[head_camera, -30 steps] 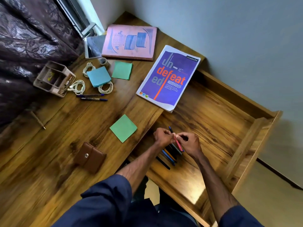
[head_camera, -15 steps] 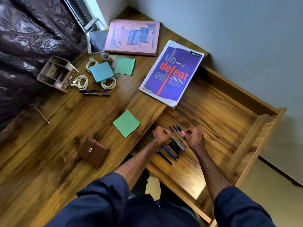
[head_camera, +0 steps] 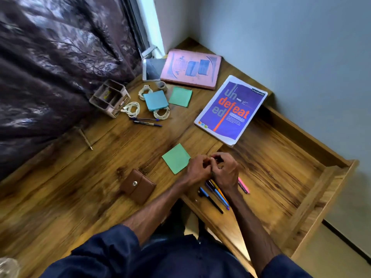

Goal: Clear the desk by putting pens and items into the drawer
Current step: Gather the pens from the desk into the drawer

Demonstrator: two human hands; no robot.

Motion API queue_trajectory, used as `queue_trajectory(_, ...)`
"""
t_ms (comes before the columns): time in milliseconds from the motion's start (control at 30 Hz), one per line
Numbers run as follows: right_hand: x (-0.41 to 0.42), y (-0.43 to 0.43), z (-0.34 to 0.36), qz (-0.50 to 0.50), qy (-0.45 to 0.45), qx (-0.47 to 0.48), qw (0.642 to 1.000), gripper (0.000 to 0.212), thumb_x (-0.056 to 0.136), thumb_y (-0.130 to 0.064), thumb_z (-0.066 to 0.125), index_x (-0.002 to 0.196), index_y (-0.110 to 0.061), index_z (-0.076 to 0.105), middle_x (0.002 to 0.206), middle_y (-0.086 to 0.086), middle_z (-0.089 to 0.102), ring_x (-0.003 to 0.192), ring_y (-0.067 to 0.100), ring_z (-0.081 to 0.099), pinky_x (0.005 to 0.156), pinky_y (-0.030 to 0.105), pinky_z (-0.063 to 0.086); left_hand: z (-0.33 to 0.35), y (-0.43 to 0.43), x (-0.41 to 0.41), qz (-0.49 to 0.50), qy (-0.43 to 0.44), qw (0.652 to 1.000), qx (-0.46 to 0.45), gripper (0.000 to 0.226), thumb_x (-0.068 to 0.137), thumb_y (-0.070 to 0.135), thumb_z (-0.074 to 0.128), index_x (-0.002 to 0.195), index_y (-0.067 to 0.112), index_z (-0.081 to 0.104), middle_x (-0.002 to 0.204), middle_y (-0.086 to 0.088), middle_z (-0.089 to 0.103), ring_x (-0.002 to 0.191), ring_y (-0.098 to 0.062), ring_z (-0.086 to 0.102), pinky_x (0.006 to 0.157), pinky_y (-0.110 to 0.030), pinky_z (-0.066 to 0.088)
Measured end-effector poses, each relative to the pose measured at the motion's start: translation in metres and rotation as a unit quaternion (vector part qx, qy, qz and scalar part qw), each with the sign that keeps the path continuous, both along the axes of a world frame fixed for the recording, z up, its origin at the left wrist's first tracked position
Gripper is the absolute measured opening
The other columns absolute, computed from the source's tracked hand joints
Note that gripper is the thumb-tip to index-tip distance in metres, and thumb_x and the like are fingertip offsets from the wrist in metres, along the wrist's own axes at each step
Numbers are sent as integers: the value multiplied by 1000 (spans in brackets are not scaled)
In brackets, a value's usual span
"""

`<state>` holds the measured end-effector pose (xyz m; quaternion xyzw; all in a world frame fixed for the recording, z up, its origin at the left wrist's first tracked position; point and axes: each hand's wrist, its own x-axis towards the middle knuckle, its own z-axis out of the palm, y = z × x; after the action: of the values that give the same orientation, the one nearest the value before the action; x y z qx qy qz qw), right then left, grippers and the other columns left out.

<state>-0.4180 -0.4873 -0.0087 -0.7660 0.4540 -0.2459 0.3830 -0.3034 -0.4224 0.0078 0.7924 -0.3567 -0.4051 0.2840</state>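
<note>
Several pens lie bunched in the near-left corner of the open wooden drawer, with a pink pen slightly apart to their right. My left hand and my right hand are pressed together right over the pens' far ends, fingers curled. Whether either hand grips a pen is hidden. Two more pens lie on the desk, far from both hands. A green sticky pad lies just left of my left hand. A brown wallet sits nearer me.
At the back of the desk are a beige organizer, coiled white cables, a blue pad, another green pad, a tape roll, a pink book and a spiral notebook. A purple notebook overhangs the drawer. A thin stick lies left.
The pens went from my hands down onto the drawer floor. My hands have since drawn together over their far ends, closer to the desk edge. The view tilted up.
</note>
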Motion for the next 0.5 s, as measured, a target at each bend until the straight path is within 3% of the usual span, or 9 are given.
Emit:
queue_trajectory(233,115,17,25,117,-28,-40,992,11,78,-9,69,86,-17,73,80,-3,71,67,8,64,64,30,54,18,50,110,110,-65,992,-7,12,83,20,69,94,19,73,91,2,76,80,-15,72,75,-41,61)
queue_trajectory(400,204,24,14,209,60,-25,976,21,83,-14,71,105,-12,72,102,4,71,84,17,67,74,30,54,15,95,187,196,-115,973,34,7,85,22,70,90,27,72,93,9,75,84,-9,69,78,-32,59)
queue_trajectory(500,257,20,0,271,113,-74,953,28,82,-11,72,109,-6,66,106,15,67,92,31,65,77,38,54,5,114,216,249,-96,963,47,8,83,22,70,83,30,70,84,12,74,77,-9,70,75,-33,61)
